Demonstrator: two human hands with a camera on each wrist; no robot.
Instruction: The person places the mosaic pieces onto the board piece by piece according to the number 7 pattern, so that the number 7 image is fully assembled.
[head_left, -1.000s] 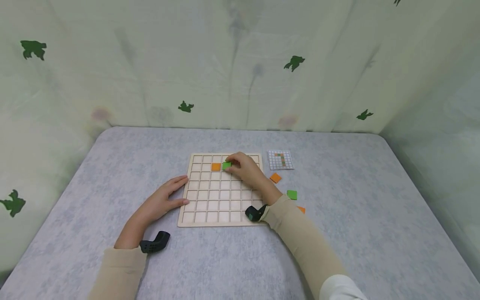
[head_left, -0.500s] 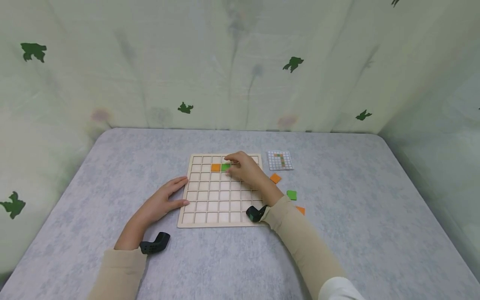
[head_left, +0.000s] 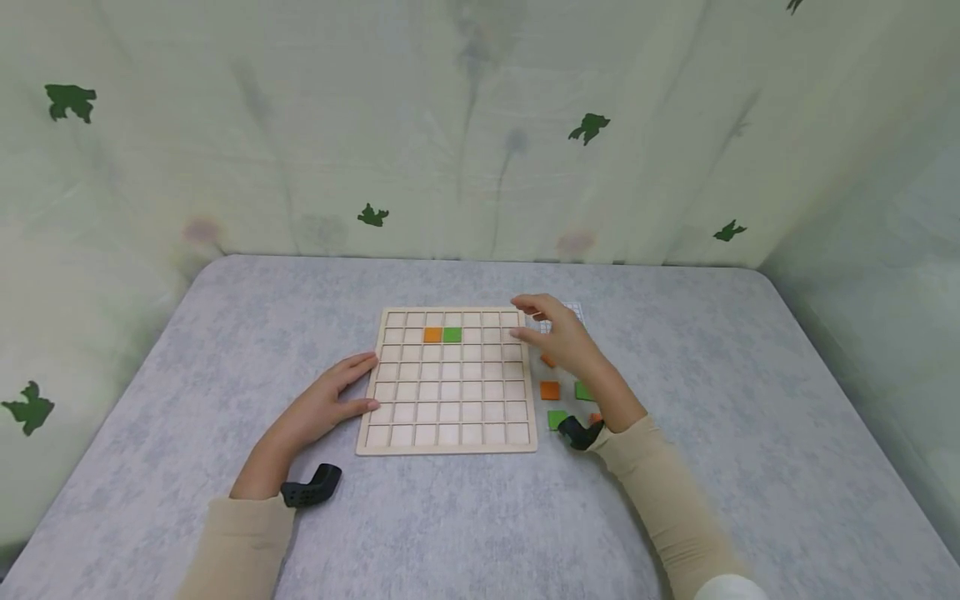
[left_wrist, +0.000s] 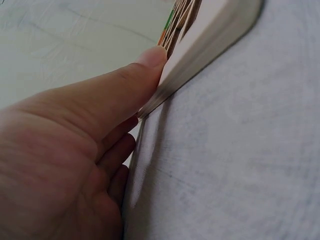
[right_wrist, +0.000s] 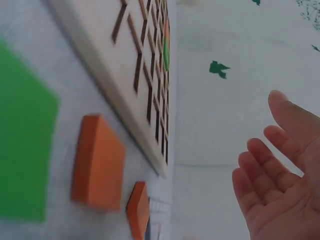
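Holding the board (head_left: 447, 382) flat with our left hand (head_left: 327, 404), we lift our empty, spread right hand (head_left: 561, 335) toward loose tiles (head_left: 550, 390); next we must pinch one.

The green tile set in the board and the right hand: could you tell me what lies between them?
In the head view, only empty cells of the board separate the green tile from the right hand.

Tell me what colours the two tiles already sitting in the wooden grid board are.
One orange tile and one green tile, side by side; clearest in the head view.
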